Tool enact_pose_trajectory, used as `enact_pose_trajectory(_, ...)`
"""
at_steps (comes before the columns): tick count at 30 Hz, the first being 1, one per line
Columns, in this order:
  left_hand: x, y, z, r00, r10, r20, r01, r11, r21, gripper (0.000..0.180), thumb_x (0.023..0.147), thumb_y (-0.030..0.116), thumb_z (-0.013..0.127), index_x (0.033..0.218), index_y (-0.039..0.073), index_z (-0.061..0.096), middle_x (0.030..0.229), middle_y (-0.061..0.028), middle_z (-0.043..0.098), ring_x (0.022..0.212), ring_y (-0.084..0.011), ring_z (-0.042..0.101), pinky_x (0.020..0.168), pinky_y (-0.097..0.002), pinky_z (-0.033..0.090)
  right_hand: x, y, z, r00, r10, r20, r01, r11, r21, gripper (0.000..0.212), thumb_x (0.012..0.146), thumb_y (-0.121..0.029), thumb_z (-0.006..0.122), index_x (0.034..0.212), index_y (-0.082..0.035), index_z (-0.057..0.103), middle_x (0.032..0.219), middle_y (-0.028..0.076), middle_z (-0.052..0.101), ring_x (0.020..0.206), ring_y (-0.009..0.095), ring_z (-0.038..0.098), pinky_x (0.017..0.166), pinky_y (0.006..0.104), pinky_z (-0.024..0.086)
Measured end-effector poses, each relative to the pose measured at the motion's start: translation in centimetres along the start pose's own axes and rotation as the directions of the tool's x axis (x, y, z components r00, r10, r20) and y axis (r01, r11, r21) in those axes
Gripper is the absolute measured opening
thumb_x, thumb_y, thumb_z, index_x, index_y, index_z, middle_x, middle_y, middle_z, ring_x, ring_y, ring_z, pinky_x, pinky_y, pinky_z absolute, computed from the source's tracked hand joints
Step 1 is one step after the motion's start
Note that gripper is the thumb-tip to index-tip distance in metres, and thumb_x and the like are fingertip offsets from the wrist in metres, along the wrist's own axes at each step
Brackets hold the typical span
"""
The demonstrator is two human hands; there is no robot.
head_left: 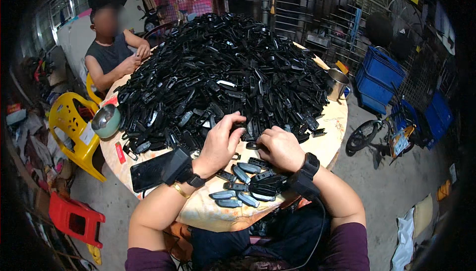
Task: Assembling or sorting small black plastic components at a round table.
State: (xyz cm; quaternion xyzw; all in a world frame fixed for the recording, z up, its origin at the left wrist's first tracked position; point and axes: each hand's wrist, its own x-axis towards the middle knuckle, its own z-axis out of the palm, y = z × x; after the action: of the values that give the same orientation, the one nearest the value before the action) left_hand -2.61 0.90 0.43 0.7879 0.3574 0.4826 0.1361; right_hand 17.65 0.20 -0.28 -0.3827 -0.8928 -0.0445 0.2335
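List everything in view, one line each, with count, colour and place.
plastic parts: one huge heap, black, table middle
sorted pieces: a dozen or so, grey and black, near edge
table: one, round, pale patterned top
phone: one, black, near left
metal cup: one, silver, right edge
bowl: one, green, left edge
chair: one, yellow, left
stool: one, red, lower left
crates: several, blue, right
co-worker: one, seated far left
left hand: at heap edge
right hand: at heap edge
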Motion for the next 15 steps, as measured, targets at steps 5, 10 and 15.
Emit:
enact_pose_trajectory(5,-0.3,0.1,0.0,0.996,-0.086,0.01,0.087,0.987,-0.134,0.02,0.093,0.004,0.049,0.113,0.001,0.051,0.097,-0.0124,0.058,0.086,-0.0177,0.063,0.073,-0.0276,0.05,0.2,-0.5,0.1,1.0,0.016,-0.011,-0.016,0.999,0.036,0.014,0.074,-0.018,0.067,0.079,-0.005,0.064,0.082,0.008,0.06,0.08,0.026,0.058,0.071,0.037,0.051)
enact_pose_trajectory(10,-0.5,1.0,-0.6,0.966,-0.24,0.092,0.255,0.946,-0.203,0.026,0.089,0.002,0.057,0.114,0.003,0.051,0.094,-0.0064,0.05,0.069,-0.0084,0.055,0.061,-0.0207,0.047,0.6,0.1,-0.7,0.971,0.066,-0.23,-0.017,0.978,0.207,0.02,0.07,-0.014,0.069,0.086,-0.002,0.062,0.083,0.012,0.06,0.079,0.031,0.058,0.068,0.0365,0.05)
enact_pose_trajectory(15,-0.4,0.8,-1.3,0.78,-0.494,0.385,0.626,0.6,-0.498,0.022,0.085,0.001,0.066,0.104,0.0,0.056,0.09,-0.0042,0.06,0.075,-0.0083,0.061,0.064,-0.0199,0.051,0.6,0.1,-2.3,0.929,0.362,-0.08,-0.187,0.645,0.741,0.04,0.081,-0.01,0.069,0.117,-0.003,0.053,0.079,0.002,0.058,0.069,0.007,0.06,0.058,0.0246,0.049)
